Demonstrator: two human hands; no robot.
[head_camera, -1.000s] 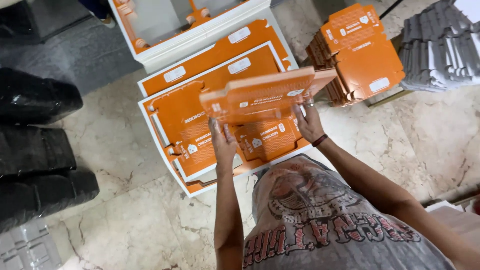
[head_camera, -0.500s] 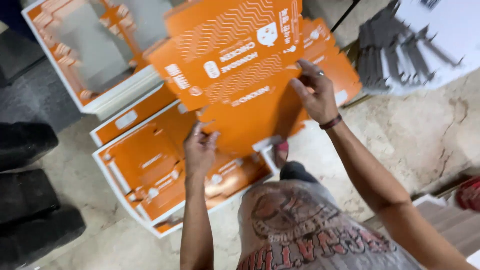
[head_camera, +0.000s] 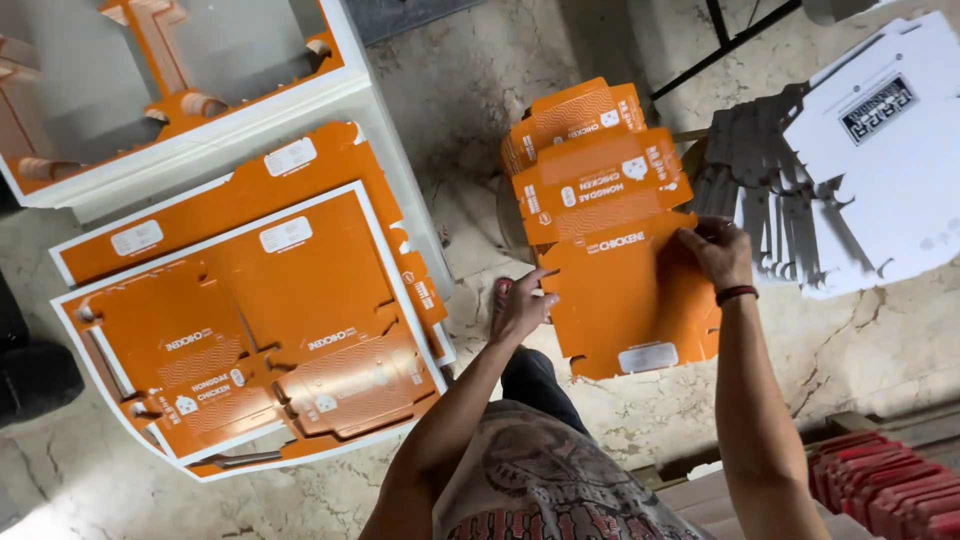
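Cracked stone floor (head_camera: 460, 90) under you: one orange carton blank (head_camera: 630, 300) on its pile at right, your right hand (head_camera: 722, 252) pinching its top edge, left hand (head_camera: 522, 308) fingers spread at its left edge, two printed sheets (head_camera: 250, 330) lying left.

Red stack (head_camera: 885, 480) cut off bottom right; white sheet (head_camera: 890, 150) cropped at right edge

A flat orange die-cut cardboard carton blank (head_camera: 630, 300) with white print tops a stack on the stone floor. To its left lie large orange printed sheets with white borders (head_camera: 260, 330); at upper right, white and grey cardboard blanks (head_camera: 880, 170); at lower right, red stacked cartons (head_camera: 885, 490).
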